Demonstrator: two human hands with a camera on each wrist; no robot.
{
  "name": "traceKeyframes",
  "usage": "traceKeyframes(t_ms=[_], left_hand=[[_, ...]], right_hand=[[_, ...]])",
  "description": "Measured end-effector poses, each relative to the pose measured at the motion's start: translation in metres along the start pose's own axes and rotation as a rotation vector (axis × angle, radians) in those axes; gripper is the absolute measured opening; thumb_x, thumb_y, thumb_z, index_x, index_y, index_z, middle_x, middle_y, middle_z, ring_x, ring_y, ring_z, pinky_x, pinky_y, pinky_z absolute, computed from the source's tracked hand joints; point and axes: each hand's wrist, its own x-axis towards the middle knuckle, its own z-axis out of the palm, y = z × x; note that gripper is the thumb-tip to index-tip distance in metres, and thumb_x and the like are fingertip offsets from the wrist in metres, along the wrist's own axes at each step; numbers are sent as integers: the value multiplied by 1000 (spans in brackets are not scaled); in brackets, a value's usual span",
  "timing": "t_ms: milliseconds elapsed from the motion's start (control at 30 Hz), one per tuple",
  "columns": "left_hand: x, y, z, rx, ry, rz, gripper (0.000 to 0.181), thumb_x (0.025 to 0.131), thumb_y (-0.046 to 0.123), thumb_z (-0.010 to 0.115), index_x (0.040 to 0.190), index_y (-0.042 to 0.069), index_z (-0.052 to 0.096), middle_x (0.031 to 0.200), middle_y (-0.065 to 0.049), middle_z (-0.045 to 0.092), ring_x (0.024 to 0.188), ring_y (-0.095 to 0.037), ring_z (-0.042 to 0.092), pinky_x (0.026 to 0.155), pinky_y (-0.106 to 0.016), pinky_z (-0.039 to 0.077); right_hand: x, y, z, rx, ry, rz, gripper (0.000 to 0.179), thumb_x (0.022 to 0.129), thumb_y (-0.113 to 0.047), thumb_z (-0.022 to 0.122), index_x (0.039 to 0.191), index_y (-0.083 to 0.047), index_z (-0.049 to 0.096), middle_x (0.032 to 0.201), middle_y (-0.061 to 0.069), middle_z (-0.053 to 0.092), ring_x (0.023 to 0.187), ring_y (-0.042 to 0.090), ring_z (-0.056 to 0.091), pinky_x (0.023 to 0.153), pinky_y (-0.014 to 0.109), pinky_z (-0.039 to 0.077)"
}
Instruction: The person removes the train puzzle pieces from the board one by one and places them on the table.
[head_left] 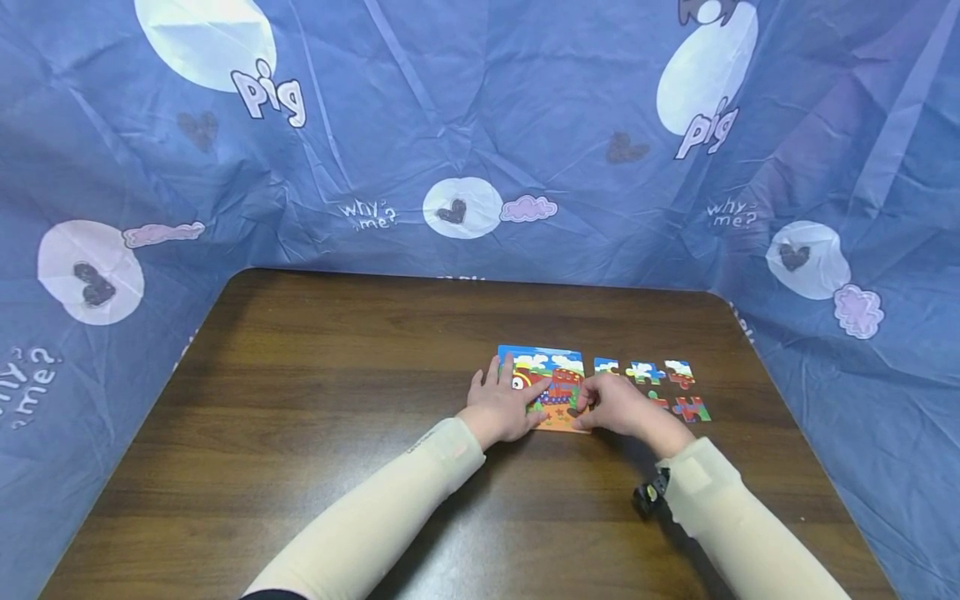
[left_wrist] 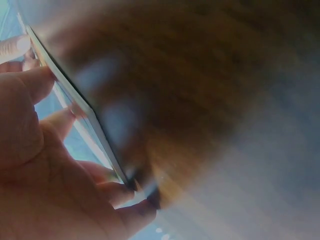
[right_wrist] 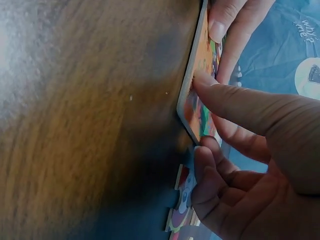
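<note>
A jigsaw puzzle [head_left: 564,357] with a bright cartoon picture sits in its flat tray on the table, right of centre. My left hand [head_left: 501,408] lies spread across its left part, fingers straight and fingertips on the picture. At the lower right corner, my right hand [head_left: 617,407] pinches an orange puzzle piece [right_wrist: 191,111] between thumb and curled fingers, low against the tray. Much of that piece is hidden by the fingers. In the left wrist view, the tray's edge [left_wrist: 95,120] runs beside the left fingertips.
Several loose puzzle pieces lie right of the tray, among them a blue-and-white piece [head_left: 643,372] and a red-and-green piece [head_left: 692,409]. The brown wooden table [head_left: 337,400] meets a blue printed cloth [head_left: 465,125] at its back and sides.
</note>
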Motion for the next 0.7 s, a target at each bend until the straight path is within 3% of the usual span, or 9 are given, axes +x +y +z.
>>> traceKeyframes(t_ms=[167,700], left_hand=[[0,0,-1,0,1,3,61,102,65,39,159,53,22,168,-17,5,153,-37,5,118,-55,16],[4,0,1,5,-30,-25,62,101,68,38,159,54,19,169,-17,2,153,-36,1,118,-55,14]], right_hand=[[0,0,1,-10,26,18,38,75,-21,93,98,-8,65,88,4,58,79,20,51,70,38,44],[2,-1,-1,-21,2,-36,32,76,-20,92,86,-8,64,80,2,60,72,18,52,67,37,45]])
